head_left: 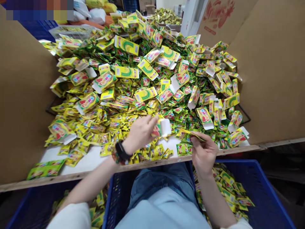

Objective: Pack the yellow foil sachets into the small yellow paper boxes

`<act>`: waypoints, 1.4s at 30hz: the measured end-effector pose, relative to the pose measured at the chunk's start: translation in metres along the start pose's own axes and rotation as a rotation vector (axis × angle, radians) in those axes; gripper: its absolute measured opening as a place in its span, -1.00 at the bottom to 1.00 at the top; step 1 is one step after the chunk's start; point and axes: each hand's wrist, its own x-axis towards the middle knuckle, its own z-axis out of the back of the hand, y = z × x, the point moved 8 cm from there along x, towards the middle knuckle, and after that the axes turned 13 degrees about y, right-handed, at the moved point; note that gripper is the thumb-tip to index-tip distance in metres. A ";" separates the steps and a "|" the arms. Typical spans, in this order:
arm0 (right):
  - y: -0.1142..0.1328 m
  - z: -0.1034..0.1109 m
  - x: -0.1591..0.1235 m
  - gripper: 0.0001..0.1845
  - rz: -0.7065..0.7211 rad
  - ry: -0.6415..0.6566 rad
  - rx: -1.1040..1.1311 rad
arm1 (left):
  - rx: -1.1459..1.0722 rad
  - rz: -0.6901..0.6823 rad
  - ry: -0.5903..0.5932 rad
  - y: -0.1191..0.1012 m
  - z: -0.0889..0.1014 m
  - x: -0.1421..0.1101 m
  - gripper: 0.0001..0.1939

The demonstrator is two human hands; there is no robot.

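Observation:
My left hand [140,132] is closed round a small yellow-green carton [161,128] whose white end flap is open, held just above the table's front part. A dark watch and a beaded band sit on that wrist. My right hand [202,151] pinches several flat yellow-green sachets [189,133] by their edges, right of the carton and pointing toward it. Both hands hover over a huge heap of sachets and small cartons [143,82] that covers the white table [88,157].
Tall cardboard walls [274,73] flank the heap on left and right. A blue crate [259,187] with filled cartons stands at my right knee, another blue crate [30,206] at my left. A wooden edge [152,163] runs along the table's front. Bags and a bin lie at the back.

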 end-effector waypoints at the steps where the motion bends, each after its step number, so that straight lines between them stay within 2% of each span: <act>1: 0.007 -0.008 0.003 -0.90 0.030 0.039 -0.012 | -0.043 0.009 -0.044 -0.018 -0.006 -0.009 -0.50; 3: 0.015 -0.022 0.009 -0.91 0.037 0.175 -0.111 | -0.149 0.082 -0.160 -0.040 -0.016 -0.025 -0.53; 5: 0.014 -0.031 0.013 -0.90 -0.019 0.347 -0.257 | -0.236 0.165 -0.244 -0.049 -0.027 -0.037 -0.56; 8: 0.009 -0.034 0.010 -0.85 -0.078 0.506 -0.469 | -0.321 0.197 -0.269 -0.063 -0.046 -0.044 -0.58; 10: 0.008 -0.037 0.004 -0.82 -0.059 0.537 -0.616 | -0.388 0.182 -0.238 -0.074 -0.060 -0.044 -0.58; 13: 0.007 -0.045 -0.011 -0.75 0.017 0.502 -0.795 | -0.577 0.203 -0.229 -0.087 -0.078 -0.047 -0.58; 16: 0.008 -0.055 -0.031 -0.73 0.172 0.414 -0.921 | -0.788 0.285 -0.290 -0.090 -0.094 -0.054 -0.55; 19: 0.003 -0.067 -0.049 -0.75 0.265 0.462 -0.973 | -0.920 0.352 -0.300 -0.090 -0.110 -0.060 -0.55; 22: -0.003 -0.072 -0.055 -0.71 0.231 0.579 -0.956 | -0.954 0.379 -0.279 -0.091 -0.121 -0.063 -0.49; 26: -0.006 -0.071 -0.052 -0.64 0.141 0.728 -0.935 | -0.905 0.400 -0.300 -0.091 -0.126 -0.067 -0.42; 28: -0.009 -0.069 -0.052 -0.62 0.105 0.784 -0.844 | -0.889 0.401 -0.323 -0.091 -0.127 -0.069 -0.41; 29: -0.009 -0.065 -0.051 -0.61 0.090 0.755 -0.770 | -0.874 0.398 -0.343 -0.091 -0.127 -0.070 -0.38; 31: -0.014 -0.048 -0.046 -0.53 0.029 0.580 -0.600 | -0.825 0.381 -0.395 -0.091 -0.124 -0.072 -0.31; 33: -0.032 -0.034 -0.044 -0.30 -0.124 0.428 -0.417 | -0.777 0.330 -0.461 -0.092 -0.120 -0.075 -0.32; 34: -0.045 -0.033 -0.046 -0.21 -0.237 0.429 -0.310 | -0.760 0.281 -0.498 -0.093 -0.118 -0.076 -0.36; 36: -0.068 -0.045 -0.055 -0.20 -0.468 0.549 -0.079 | -0.748 0.173 -0.544 -0.097 -0.114 -0.077 -0.46; 38: -0.076 -0.058 -0.063 -0.34 -0.596 0.650 0.075 | -0.746 0.107 -0.560 -0.098 -0.112 -0.077 -0.51; 40: -0.070 -0.061 -0.063 -0.48 -0.540 0.665 0.043 | -0.762 0.119 -0.563 -0.096 -0.111 -0.076 -0.46; 42: -0.056 -0.063 -0.060 -0.52 -0.362 0.678 -0.089 | -0.804 0.169 -0.526 -0.093 -0.113 -0.074 -0.39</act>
